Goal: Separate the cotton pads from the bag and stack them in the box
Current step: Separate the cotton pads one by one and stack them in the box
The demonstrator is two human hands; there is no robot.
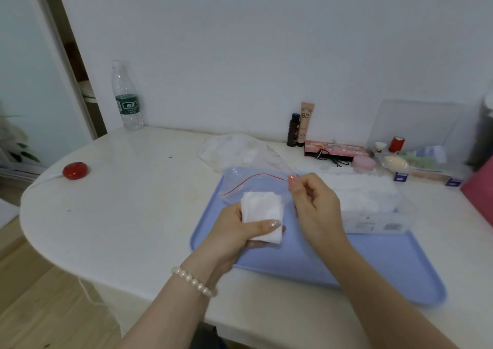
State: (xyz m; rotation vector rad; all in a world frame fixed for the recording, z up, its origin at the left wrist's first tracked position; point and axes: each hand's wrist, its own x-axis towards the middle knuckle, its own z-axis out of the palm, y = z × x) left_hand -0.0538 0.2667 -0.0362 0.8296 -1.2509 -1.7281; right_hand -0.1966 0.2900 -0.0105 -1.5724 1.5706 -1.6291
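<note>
1. Left hand (pixel 234 231) curled round a small stack of soft white square cotton pads (pixel 262 216), thumb pressed across the front, above the near left part of a smooth pale blue plastic tray (pixel 373 268) with rounded corners.
2. Right hand (pixel 317 204) raised above the tray, fingers curled, thumb and forefinger pinching the edge of a thin clear plastic zip bag with a red seal line (pixel 253 181); bag crumpled and glossy, lying on the tray's far left corner just behind the pads.
3. Clear rectangular plastic box (pixel 373 215) on the tray's far right side, just right of the right hand, packed with fluffy white pads; number inside too blurred to count.
4. One string of round pearly beads as a bracelet (pixel 193 282) on the left wrist.
5. Round-ended glossy white bench (pixel 120 201) under it all.
6. On the bench: one clear ribbed water bottle with a green label (pixel 127 97), one shiny red round object on a white cord (pixel 75 170), one crinkled second clear bag (pixel 234 151) holding white material, hard to make out.
7. By the wall: one dark small bottle (pixel 293 131), one beige tube marked BB (pixel 305 123), one flat pink carton (pixel 333 149).
8. Clear organiser (pixel 416 135) at far right, contents blurred; pink shape cut off by the right edge.
</note>
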